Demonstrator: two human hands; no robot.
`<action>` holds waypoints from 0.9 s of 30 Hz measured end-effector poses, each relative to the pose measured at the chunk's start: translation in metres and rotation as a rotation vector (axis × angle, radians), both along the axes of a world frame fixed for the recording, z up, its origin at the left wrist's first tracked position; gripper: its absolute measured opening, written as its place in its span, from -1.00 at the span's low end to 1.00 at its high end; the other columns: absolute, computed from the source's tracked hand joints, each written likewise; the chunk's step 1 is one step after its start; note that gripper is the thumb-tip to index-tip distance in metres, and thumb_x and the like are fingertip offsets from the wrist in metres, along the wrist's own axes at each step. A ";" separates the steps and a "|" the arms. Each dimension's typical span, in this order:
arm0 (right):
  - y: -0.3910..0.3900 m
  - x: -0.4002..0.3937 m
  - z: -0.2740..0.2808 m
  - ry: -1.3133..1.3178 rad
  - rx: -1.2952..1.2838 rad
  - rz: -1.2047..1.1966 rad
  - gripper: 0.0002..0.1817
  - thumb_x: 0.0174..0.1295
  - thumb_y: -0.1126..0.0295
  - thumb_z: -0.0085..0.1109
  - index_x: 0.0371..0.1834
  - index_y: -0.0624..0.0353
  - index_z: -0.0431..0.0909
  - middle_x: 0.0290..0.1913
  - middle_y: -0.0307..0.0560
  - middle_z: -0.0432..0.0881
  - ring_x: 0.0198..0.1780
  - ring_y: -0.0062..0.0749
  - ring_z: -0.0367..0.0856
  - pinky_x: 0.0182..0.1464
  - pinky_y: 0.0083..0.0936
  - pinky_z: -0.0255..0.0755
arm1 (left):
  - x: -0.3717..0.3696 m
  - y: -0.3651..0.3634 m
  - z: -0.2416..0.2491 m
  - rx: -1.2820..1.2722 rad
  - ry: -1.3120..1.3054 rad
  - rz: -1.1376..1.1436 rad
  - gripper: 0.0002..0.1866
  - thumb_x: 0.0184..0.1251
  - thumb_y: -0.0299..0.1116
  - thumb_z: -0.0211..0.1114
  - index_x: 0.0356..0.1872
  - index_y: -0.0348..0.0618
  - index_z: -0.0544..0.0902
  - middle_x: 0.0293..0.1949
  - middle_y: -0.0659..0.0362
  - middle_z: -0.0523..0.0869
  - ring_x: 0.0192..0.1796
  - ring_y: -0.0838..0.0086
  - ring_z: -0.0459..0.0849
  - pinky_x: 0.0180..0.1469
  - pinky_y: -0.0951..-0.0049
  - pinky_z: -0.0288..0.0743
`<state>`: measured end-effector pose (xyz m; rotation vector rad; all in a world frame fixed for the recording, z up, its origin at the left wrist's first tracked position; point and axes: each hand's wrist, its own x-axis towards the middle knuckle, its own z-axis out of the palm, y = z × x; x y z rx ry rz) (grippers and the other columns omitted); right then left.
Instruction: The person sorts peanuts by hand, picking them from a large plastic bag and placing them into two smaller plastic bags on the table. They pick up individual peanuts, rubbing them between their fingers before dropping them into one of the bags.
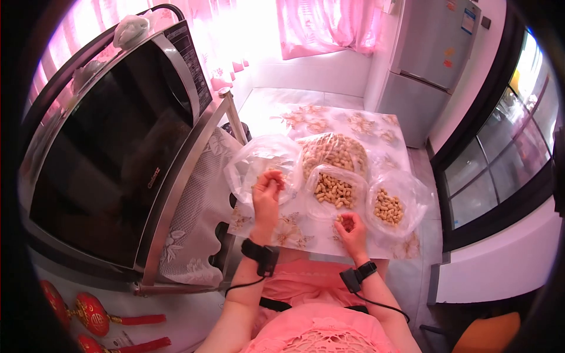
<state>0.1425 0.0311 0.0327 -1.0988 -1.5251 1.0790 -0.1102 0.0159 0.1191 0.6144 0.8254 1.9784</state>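
Observation:
My left hand (268,189) is over the white plastic bag (241,170) at the left of the table, its fingers pinched together. What they hold, if anything, I cannot make out. My right hand (353,232) is at the near edge of the middle plastic-lined container (310,203), fingers curled, with a tan peanut (339,219) showing at the fingertips. Unshelled peanuts (334,191) lie in that container. More peanuts (388,207) are in the clear bag (415,203) on the right. A large bag of peanuts (335,150) lies behind.
A flowered cloth covers the table (379,126). At the left, a black-doored microwave (112,159) stands on a metal rack with a lace cloth (188,235). Beyond the table are a grey refrigerator (432,47) and pink curtains (326,26). Red ornaments (92,315) lie at lower left.

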 end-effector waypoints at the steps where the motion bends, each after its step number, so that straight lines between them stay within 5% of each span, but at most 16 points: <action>1: 0.001 0.000 -0.001 -0.021 0.013 0.007 -0.73 0.14 0.46 0.44 -0.15 0.25 0.56 -0.34 -0.27 0.60 -0.36 -0.66 0.55 -0.28 -0.67 0.48 | -0.010 0.006 -0.002 -0.030 0.132 0.069 -0.80 0.49 -0.59 0.05 -0.01 -0.25 0.62 -0.19 0.24 0.63 -0.20 0.61 0.57 -0.07 0.60 0.51; 5: 0.002 0.000 -0.001 -0.001 0.004 0.005 -0.73 0.13 0.45 0.44 -0.16 0.24 0.57 -0.34 -0.26 0.60 -0.37 -0.65 0.55 -0.29 -0.67 0.48 | -0.022 0.015 -0.007 -0.275 0.458 0.137 -0.82 0.44 -0.55 0.15 -0.01 -0.24 0.61 -0.12 0.26 0.65 -0.16 0.64 0.61 -0.07 0.57 0.53; 8: 0.000 -0.002 0.006 -0.033 0.033 -0.002 -0.74 0.13 0.45 0.44 -0.17 0.24 0.58 -0.36 -0.26 0.60 -0.39 -0.65 0.54 -0.31 -0.66 0.48 | -0.004 0.008 -0.013 -0.165 0.643 0.240 -0.80 0.43 -0.53 0.19 0.02 -0.21 0.61 -0.15 0.24 0.67 -0.18 0.62 0.64 -0.14 0.60 0.55; 9: 0.000 -0.003 0.009 -0.046 0.041 -0.005 -0.74 0.13 0.45 0.44 -0.17 0.24 0.58 -0.36 -0.26 0.60 -0.39 -0.65 0.55 -0.32 -0.66 0.48 | 0.009 0.002 -0.009 -0.170 0.641 0.233 -0.80 0.43 -0.53 0.19 0.02 -0.21 0.61 -0.15 0.24 0.67 -0.18 0.62 0.64 -0.14 0.60 0.55; 11: -0.003 -0.001 0.006 -0.067 0.043 -0.003 -0.75 0.12 0.46 0.44 -0.18 0.24 0.58 -0.36 -0.26 0.60 -0.39 -0.65 0.55 -0.33 -0.66 0.47 | 0.044 -0.014 0.001 -0.173 0.477 -0.223 -0.78 0.40 -0.53 0.23 0.03 -0.24 0.60 -0.21 0.24 0.68 -0.22 0.63 0.65 -0.18 0.57 0.56; 13: 0.001 -0.002 -0.001 -0.039 0.057 0.002 -0.76 0.13 0.47 0.43 -0.18 0.23 0.58 -0.35 -0.26 0.60 -0.39 -0.65 0.57 -0.34 -0.67 0.47 | 0.072 -0.016 -0.032 -0.230 0.647 -0.365 -0.77 0.41 -0.41 0.28 0.03 -0.21 0.59 -0.28 0.24 0.69 -0.29 0.60 0.66 -0.32 0.59 0.59; 16: 0.003 -0.001 -0.004 -0.014 0.053 0.015 -0.76 0.12 0.48 0.43 -0.19 0.23 0.59 -0.37 -0.27 0.61 -0.40 -0.66 0.57 -0.35 -0.67 0.46 | 0.101 -0.014 -0.070 -0.417 0.554 -0.366 -0.75 0.39 -0.36 0.33 0.00 -0.22 0.60 -0.26 0.23 0.71 -0.30 0.62 0.67 -0.37 0.57 0.61; 23: 0.003 0.005 -0.009 0.021 -0.064 0.133 -0.78 0.19 0.52 0.42 -0.15 0.20 0.58 -0.28 -0.30 0.67 -0.28 -0.72 0.61 -0.24 -0.72 0.53 | 0.108 -0.010 -0.104 -0.380 0.369 -0.467 -0.81 0.40 -0.38 0.34 -0.09 -0.25 0.61 -0.23 0.18 0.73 -0.23 0.57 0.71 -0.31 0.55 0.66; 27: 0.003 -0.001 -0.013 0.271 -0.118 0.133 -0.83 0.18 0.55 0.42 -0.19 0.21 0.63 -0.34 -0.33 0.66 -0.36 -0.72 0.58 -0.32 -0.73 0.48 | 0.098 -0.011 -0.100 -0.355 0.258 -0.531 -0.85 0.43 -0.40 0.31 -0.12 -0.25 0.61 -0.21 0.15 0.73 -0.19 0.52 0.73 -0.21 0.54 0.68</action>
